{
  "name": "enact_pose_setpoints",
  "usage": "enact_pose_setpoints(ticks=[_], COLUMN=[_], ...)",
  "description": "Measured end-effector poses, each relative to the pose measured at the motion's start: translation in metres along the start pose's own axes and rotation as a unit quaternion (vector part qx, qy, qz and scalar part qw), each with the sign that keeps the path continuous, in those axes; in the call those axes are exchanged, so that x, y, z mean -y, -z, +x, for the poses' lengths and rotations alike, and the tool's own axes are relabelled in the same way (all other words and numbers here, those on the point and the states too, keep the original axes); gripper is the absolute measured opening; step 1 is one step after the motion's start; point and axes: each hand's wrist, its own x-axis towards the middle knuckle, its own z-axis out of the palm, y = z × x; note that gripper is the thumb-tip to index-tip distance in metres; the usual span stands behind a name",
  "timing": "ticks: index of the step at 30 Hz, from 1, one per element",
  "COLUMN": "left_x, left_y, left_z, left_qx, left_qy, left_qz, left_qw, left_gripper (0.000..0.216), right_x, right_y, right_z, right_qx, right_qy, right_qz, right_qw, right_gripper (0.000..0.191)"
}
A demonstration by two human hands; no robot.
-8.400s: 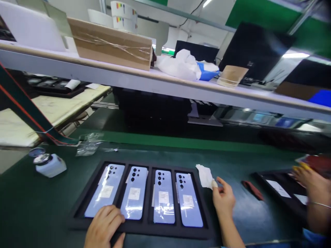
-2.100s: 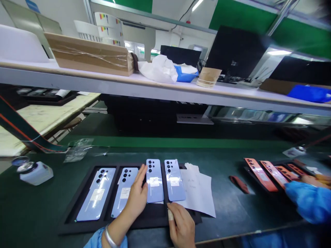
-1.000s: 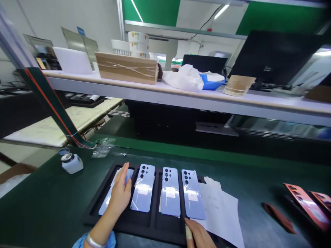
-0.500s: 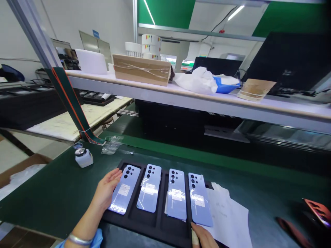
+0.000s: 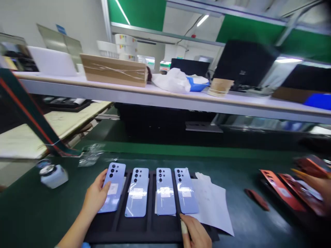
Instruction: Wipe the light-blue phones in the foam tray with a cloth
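Observation:
Several light-blue phone backs lie side by side on a black foam tray [image 5: 144,229], each shifted toward the tray's far edge. My left hand [image 5: 96,195] grips the left edge of the leftmost blue phone back [image 5: 112,186], thumb on top. My right hand [image 5: 196,233] rests at the tray's near right edge with its fingers curled, a taped fingertip touching the near end of the rightmost blue phone back [image 5: 185,195]. A white paper sheet [image 5: 214,205] lies under the tray's right side.
A white solvent bottle [image 5: 53,175] stands at the left on the green belt, with crumpled clear plastic [image 5: 91,155] behind it. A dark red strip [image 5: 257,199] lies to the right. Another person's hand [image 5: 319,187] works over orange phone backs [image 5: 281,190]. A shelf [image 5: 165,98] hangs overhead.
My left hand moved from beside the leftmost phone back to gripping its left edge. The view swung back to the right, bringing the orange phone backs and the other person's hand into sight.

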Motion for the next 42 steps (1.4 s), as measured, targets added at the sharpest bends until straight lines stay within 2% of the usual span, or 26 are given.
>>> enact_pose_setpoints(ticks=[2,3,4,6,8,10,12,15,19,22,25,30,34,42], left_x=[-0.002,-0.003,-0.004,-0.007,-0.013,-0.019,-0.022,-0.014,0.001,0.001,0.0,0.012,0.018,0.015], left_y=[-0.016,-0.028,-0.044,-0.084,-0.128,-0.171,-0.205,-0.233,-0.237,-0.231,-0.232,-0.241,-0.245,-0.246], left_z=[0.0,-0.004,-0.012,-0.036,-0.064,-0.087,-0.099,-0.101,-0.088,-0.078,-0.07,-0.061,-0.059,-0.058], left_qx=[-0.022,-0.013,0.016,0.133,0.256,0.348,0.383,0.363,0.341,0.339,0.337,0.34,0.336,0.343], left_qy=[-0.13,-0.215,-0.296,-0.406,-0.451,-0.454,-0.452,-0.478,-0.528,-0.553,-0.576,-0.591,-0.598,-0.605], left_qz=[0.144,0.221,0.281,0.334,0.361,0.387,0.389,0.39,0.354,0.31,0.288,0.281,0.285,0.295], left_qw=[0.981,0.951,0.913,0.84,0.775,0.724,0.705,0.698,0.692,0.695,0.687,0.676,0.669,0.655], left_gripper=[0.066,0.056,0.048,0.04,0.037,0.044,0.04,0.039,0.047,0.047,0.056,0.065,0.06,0.048], right_x=[0.001,0.003,0.004,0.008,0.011,0.012,0.008,-0.014,-0.063,-0.095,-0.112,-0.12,-0.121,-0.115], right_y=[0.004,0.005,0.006,0.005,0.005,0.008,0.015,0.028,0.027,0.007,-0.015,-0.033,-0.036,-0.032], right_z=[0.004,0.007,0.008,0.01,0.011,0.014,0.021,0.048,0.103,0.138,0.156,0.155,0.154,0.154], right_qx=[0.01,0.013,0.013,0.001,-0.014,-0.008,0.005,-0.01,-0.049,-0.043,-0.022,0.015,0.026,0.054], right_qy=[0.023,0.029,0.03,0.02,0.009,-0.014,-0.074,-0.203,-0.282,-0.306,-0.306,-0.303,-0.299,-0.225], right_qz=[0.008,0.01,0.01,0.014,0.029,0.071,0.131,0.181,0.15,0.145,0.162,0.186,0.191,0.148], right_qw=[1.0,0.999,0.999,1.0,0.999,0.997,0.989,0.962,0.946,0.94,0.938,0.935,0.934,0.962], right_gripper=[0.035,0.037,0.037,0.037,0.034,0.029,0.024,0.023,0.03,0.038,0.041,0.043,0.043,0.041])
